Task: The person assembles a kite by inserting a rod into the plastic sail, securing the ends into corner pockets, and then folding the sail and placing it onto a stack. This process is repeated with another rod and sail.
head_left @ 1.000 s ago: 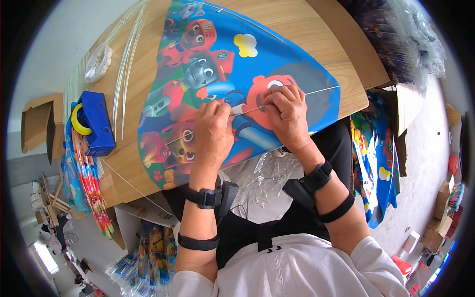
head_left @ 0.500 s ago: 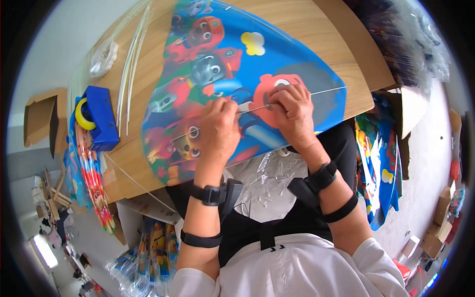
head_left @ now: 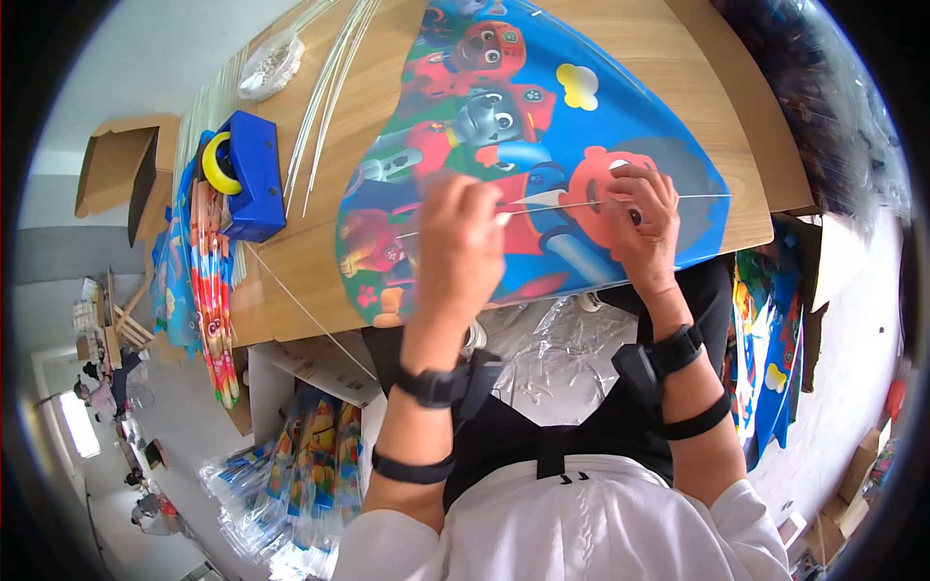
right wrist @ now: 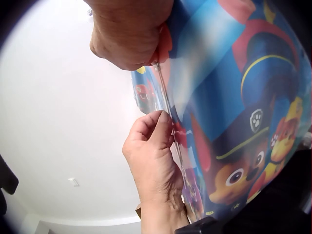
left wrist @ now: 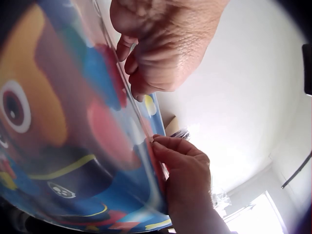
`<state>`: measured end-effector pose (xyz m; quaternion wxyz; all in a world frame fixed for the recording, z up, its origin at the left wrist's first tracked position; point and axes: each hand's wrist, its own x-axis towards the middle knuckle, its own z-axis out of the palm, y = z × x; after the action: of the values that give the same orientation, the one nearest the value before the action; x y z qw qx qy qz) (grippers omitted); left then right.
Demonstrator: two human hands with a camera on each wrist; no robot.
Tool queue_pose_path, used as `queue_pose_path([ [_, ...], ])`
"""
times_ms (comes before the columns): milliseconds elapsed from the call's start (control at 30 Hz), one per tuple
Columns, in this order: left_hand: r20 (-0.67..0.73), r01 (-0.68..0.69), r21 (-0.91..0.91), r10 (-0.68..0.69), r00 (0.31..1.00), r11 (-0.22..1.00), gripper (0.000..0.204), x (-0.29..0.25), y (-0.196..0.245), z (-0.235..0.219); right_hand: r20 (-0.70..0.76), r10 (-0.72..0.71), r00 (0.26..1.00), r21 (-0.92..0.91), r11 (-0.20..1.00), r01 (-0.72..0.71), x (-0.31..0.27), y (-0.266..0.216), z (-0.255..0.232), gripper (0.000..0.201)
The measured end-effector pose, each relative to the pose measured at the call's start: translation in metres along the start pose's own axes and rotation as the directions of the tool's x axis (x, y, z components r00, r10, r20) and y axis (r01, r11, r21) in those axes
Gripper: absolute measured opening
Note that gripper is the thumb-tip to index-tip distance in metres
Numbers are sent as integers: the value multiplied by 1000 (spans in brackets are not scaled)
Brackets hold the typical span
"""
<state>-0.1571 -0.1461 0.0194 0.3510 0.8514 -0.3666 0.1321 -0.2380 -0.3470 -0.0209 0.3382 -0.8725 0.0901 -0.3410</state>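
A blue plastic kite sheet (head_left: 581, 126) printed with cartoon dogs and a face lies across the front of the table, overhanging its edge. Along it runs a thin pale rod (head_left: 702, 197). My left hand (head_left: 457, 247), blurred in the head view, pinches the rod over the red part of the print; the right wrist view shows thumb and fingertips on it. Beside the printed face, my right hand (head_left: 644, 228) holds the rod between thumb and curled fingers. Both hands grip along the same rod, the left wrist view showing the right hand (left wrist: 183, 170) lower down.
A blue tape dispenser (head_left: 257, 174) with yellow-cored tape stands at the table's left. Behind it are several loose thin rods (head_left: 334, 92) and a small white dish (head_left: 271, 66). Folded printed kites (head_left: 208, 261) hang at the left edge; more printed sheets (head_left: 765, 339) lie at right.
The head view has swung, shifting the table and kite rightward in it. Relative to the sheet, my left hand has moved left, widening the gap between the hands. The right hand stays by the printed face.
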Motion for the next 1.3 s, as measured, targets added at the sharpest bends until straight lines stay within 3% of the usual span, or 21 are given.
queue_pose_path([
  [67,-104,63,140,-49,993,988,16,-19,-5,-43,-4,-14,1000,40,999,14,3,-7,-7,17],
  [100,-150,243,142,-222,963,959,9,-41,-21,-60,-18,-4,1000,85,996,5,6,-15,-10,15],
  [133,-250,409,70,-380,890,910,9,-57,-21,-80,-28,8,1000,132,991,-4,7,-23,-12,14],
  [200,-263,626,266,-570,778,733,17,-96,-43,-120,-6,24,1000,243,970,-21,6,-40,-8,11],
  [233,-247,689,361,-648,720,628,25,-121,-60,-132,144,118,983,362,918,-163,2,-51,-6,9],
  [267,-262,697,354,-650,714,623,25,-144,-71,-131,302,184,936,448,839,-309,-2,-64,-3,8],
  [333,-256,765,191,-721,644,615,29,-178,-86,-134,445,206,872,457,785,-418,-20,-93,16,6],
  [400,-3,912,-351,-975,224,211,27,-176,-76,-126,552,64,831,478,793,-379,-35,-121,38,3],
  [433,69,846,-508,-971,229,163,21,-176,-74,-120,646,26,763,454,790,-411,-42,-134,47,3],
  [500,173,707,-696,-927,332,124,15,-176,-72,-114,782,-23,622,418,760,-498,-53,-158,68,4],
  [633,312,687,-725,-866,390,48,15,-176,-25,-126,813,-49,581,432,718,-545,-73,-195,118,11],
  [700,385,719,-694,-824,417,40,15,-191,-1,-131,929,7,370,278,645,-712,-74,-213,133,14],
  [800,502,768,-641,-763,408,-11,15,-222,18,-141,952,-85,295,280,634,-721,-88,-225,145,15],
  [867,570,802,-597,-718,400,-28,15,-228,15,-154,951,-63,302,279,595,-754,-96,-236,137,14],
  [933,358,831,-428,-778,516,355,15,-232,4,-184,973,-36,227,205,582,-786,-99,-247,119,14],
  [1000,110,808,-457,-878,466,371,14,-220,-22,-211,977,-40,211,201,526,-826,-110,-247,115,14],
  [1067,-72,645,-586,-824,562,491,16,-190,-57,-230,979,-47,196,195,469,-862,-113,-248,116,14],
  [1133,-211,630,-434,-752,624,644,25,-148,-92,-240,980,-37,193,190,426,-885,-113,-250,119,13],
  [1200,-404,482,-309,-572,714,820,25,-114,-160,-228,980,-39,197,195,421,-886,-112,-250,123,13],
  [1267,-165,681,-359,-762,627,638,26,-65,-172,-241,980,-37,196,194,416,-888,-111,-249,126,13],
  [1300,-133,700,-348,-772,622,624,23,-48,-189,-241,981,-36,193,190,411,-892,-111,-249,126,13],
])
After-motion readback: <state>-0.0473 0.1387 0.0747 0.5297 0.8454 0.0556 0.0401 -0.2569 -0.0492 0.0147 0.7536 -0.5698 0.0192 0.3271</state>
